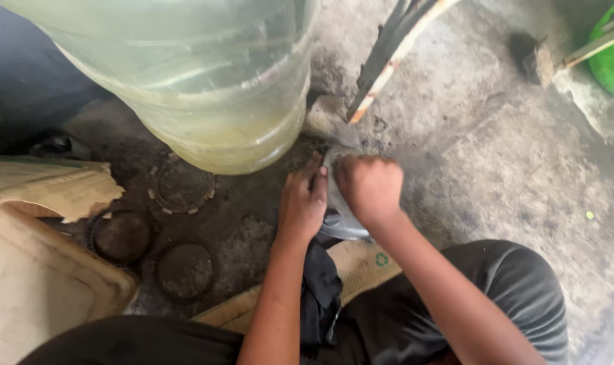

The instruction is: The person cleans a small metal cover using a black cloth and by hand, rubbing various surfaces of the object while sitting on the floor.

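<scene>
A flattened piece of brown cardboard (361,267) lies on the floor under the person's knees, with a small green printed mark near its right end. At the left edge sits torn tan cardboard (57,186), ragged along its right side, resting above a pale cream tray (36,284). No screens or signs show.

Head view, steeply down, close.
</scene>
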